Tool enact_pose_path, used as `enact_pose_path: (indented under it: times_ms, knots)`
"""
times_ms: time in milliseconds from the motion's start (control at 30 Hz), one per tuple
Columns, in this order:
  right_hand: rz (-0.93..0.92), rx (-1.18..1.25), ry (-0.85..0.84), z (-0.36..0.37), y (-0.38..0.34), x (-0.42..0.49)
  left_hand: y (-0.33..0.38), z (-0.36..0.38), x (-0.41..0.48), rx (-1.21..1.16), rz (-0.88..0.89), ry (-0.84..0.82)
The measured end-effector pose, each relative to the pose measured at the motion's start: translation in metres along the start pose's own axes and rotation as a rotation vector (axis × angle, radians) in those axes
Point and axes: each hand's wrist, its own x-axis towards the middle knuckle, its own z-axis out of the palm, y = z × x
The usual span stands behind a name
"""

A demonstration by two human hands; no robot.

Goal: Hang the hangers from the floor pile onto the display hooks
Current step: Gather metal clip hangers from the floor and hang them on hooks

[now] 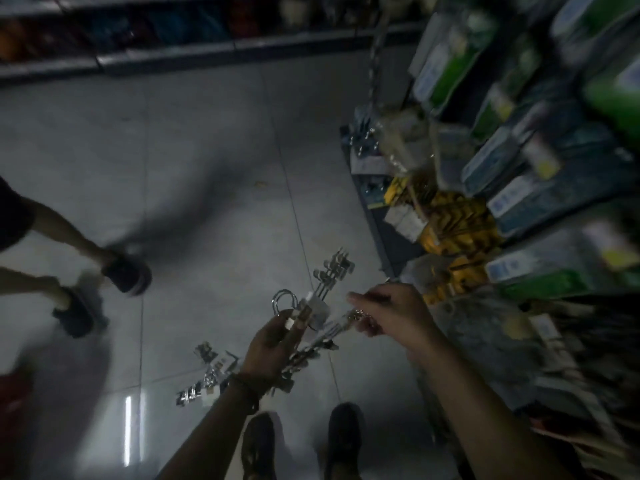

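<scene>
Head view: in a dim shop aisle, your left hand [277, 337] grips a bunch of metal clip hangers [330, 271], one hook upright above your fingers, while your right hand [388, 313], just beside it, pinches the bunch's near side. More hangers, the floor pile [204, 375], lie on the tiled floor [207, 150] below your left wrist. Display shelves [519, 168] of packaged goods stand to your right; a passer-by's legs [69, 258] show at left

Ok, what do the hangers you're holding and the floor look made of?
Hangers: likely polished metal, chrome-like; the hook and clips glint silver. The white piece on them could be plastic or card; too blurred. Floor: glossy pale tile; thin joint lines and a reflected light strip.
</scene>
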Motion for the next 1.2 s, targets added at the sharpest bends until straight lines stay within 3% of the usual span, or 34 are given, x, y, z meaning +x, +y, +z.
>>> enact_pose_path:
  times_ms: [133,233,367,533,667,867,967,1100,1200]
  knots:
    - [-0.04,-0.05,-0.144,-0.034,-0.063,-0.068,0.078,0.0,-0.042,-0.184,-0.056,-0.178]
    - [-0.157,-0.23,-0.127,-0.053,-0.097,-0.106,0.127,0.001,-0.062,-0.107,0.021,-0.315]
    - [-0.302,-0.401,0.014,-0.062,-0.131,-0.144,0.184,-0.001,-0.076,-0.066,0.121,-0.439]
    - [-0.4,-0.791,0.37,-0.073,-0.16,-0.193,0.244,-0.008,-0.098,0.135,0.231,-0.704]
    - [-0.326,-0.801,0.471,-0.08,-0.166,-0.229,0.271,-0.003,-0.109,0.403,0.257,-0.95]
    - [-0.298,-0.704,0.529,-0.089,-0.145,-0.309,0.284,0.017,-0.12,0.548,0.341,-1.023]
    - [-0.397,-0.793,0.637,-0.091,-0.12,-0.341,0.291,0.033,-0.119,0.637,0.443,-1.054]
    - [-0.315,-0.796,0.803,-0.097,-0.095,-0.366,0.309,0.065,-0.15,0.691,0.576,-1.193]
    - [-0.334,-0.717,0.878,-0.109,-0.075,-0.389,0.318,0.092,-0.161,0.707,0.573,-1.179]
